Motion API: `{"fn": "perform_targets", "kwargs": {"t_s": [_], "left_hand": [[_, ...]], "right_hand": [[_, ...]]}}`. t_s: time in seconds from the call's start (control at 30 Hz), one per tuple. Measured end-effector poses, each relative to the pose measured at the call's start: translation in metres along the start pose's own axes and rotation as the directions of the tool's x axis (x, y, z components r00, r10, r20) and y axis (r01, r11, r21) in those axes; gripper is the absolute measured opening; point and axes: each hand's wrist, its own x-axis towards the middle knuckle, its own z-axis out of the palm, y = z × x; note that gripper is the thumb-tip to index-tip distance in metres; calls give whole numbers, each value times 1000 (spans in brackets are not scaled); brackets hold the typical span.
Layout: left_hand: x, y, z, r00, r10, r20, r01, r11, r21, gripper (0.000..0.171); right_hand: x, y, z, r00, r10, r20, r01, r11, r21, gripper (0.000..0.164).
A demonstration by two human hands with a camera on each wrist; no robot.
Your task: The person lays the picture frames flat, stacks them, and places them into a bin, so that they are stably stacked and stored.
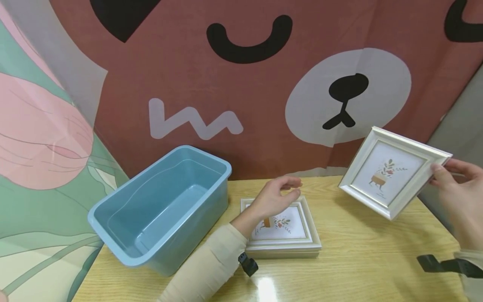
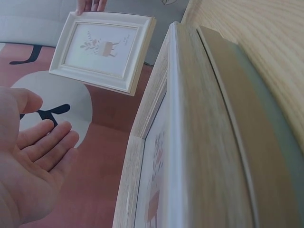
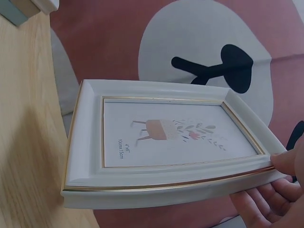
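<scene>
Only the right wrist view makes legible the lettering (image 3: 124,148) on the insert of the white picture frame (image 3: 166,137): 4"x6", 10cmx15cm; it also brings out thin gold lines along the moulding. The head view alone takes in the blue plastic bin (image 1: 196,230), whose inside is visible, standing on the wood-grain table (image 1: 358,268) left of the stacked picture frames (image 1: 292,247). The left wrist view shows that stack's layered side edge up close, white, wood-toned and greenish.

The right hand (image 1: 460,193) pinches the white picture frame by one corner, thumb on the front and fingers behind, holding it tilted above the table's right side with its picture facing the wearer. The left hand (image 1: 277,195) hovers over the stack, its fingers relaxed and slightly bent, the thumb apart from them; the left wrist view shows its bare palm.
</scene>
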Motion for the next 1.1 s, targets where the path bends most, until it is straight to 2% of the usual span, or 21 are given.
{"fn": "perform_targets", "kwargs": {"t_s": [0.2, 0.37, 0.5, 0.6, 0.7, 0.77, 0.87, 0.93, 1.03, 1.1], "left_hand": [[1, 0, 0, 1000, 1, -1, -1, 1000, 7, 36], [0, 0, -1, 1000, -13, 14, 13, 1000, 19, 39], [-1, 0, -2, 1000, -17, 17, 16, 1000, 21, 39], [-2, 0, -2, 1000, -24, 20, 24, 1000, 17, 40], [-2, 0, -2, 999, -38, 24, 38, 999, 14, 41], [-2, 0, -3, 999, -45, 24, 44, 999, 9, 43], [-2, -1, -3, 999, -42, 23, 42, 999, 2, 44], [-2, -2, -3, 999, -40, 26, 40, 999, -1, 45], [-2, -2, -4, 999, -42, 31, 43, 999, -3, 46], [-2, -2, -5, 998, -47, 34, 47, 999, -2, 48]], "right_hand": [[-6, -6, 0, 997, -63, 41, 58, 991, 124, 33], [-10, -12, 1, 992, -97, 81, 82, 981, 173, 33], [-13, -15, 3, 986, -129, 105, 91, 947, 308, 33], [-16, -18, 5, 982, -154, 113, 105, 930, 352, 33], [-19, -22, 7, 979, -165, 118, 120, 942, 314, 33], [-22, -26, 9, 980, -162, 112, 136, 968, 213, 33], [-27, -31, 13, 986, -140, 89, 143, 990, -18, 25], [-29, -31, 15, 990, -122, 75, 133, 977, -168, 24], [-30, -32, 17, 991, -107, 76, 122, 964, -234, 31], [-30, -33, 18, 991, -103, 89, 120, 967, -226, 35]]}}
